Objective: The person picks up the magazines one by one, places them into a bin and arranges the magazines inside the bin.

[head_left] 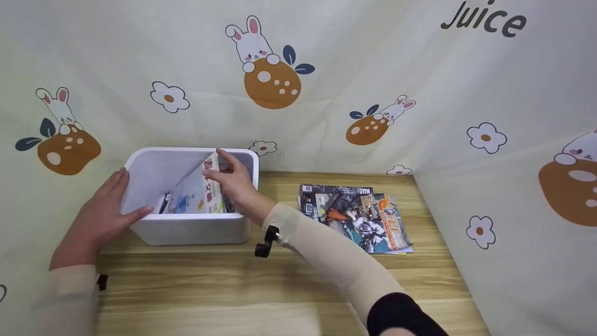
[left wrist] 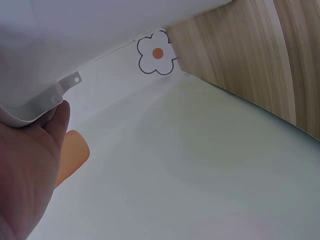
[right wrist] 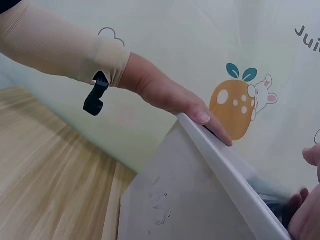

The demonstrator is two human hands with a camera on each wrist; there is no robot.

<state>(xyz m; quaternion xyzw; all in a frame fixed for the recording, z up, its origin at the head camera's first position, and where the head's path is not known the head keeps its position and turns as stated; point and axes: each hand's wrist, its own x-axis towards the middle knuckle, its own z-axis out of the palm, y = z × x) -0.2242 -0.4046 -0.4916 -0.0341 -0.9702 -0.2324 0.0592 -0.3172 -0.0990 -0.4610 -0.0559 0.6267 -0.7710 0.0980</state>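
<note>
A white plastic bin (head_left: 191, 228) stands at the left of the wooden surface. My left hand (head_left: 105, 210) holds its left rim near the front corner, thumb over the front edge; the left wrist view shows this hand (left wrist: 30, 155) under the rim's lip. Inside the bin, a thin book with a pale, colourful cover (head_left: 196, 191) leans at a slant. My right hand (head_left: 240, 186) reaches in and pinches that book near its upper edge, thumb on the cover. Other printed items beside the book are mostly hidden. In the right wrist view, the right hand (right wrist: 307, 215) is partly cut off.
Several magazines (head_left: 359, 221) lie in a loose stack right of the bin. A rabbit-and-orange patterned cloth (head_left: 326, 140) hangs behind the wooden surface (head_left: 280, 298) and along its sides.
</note>
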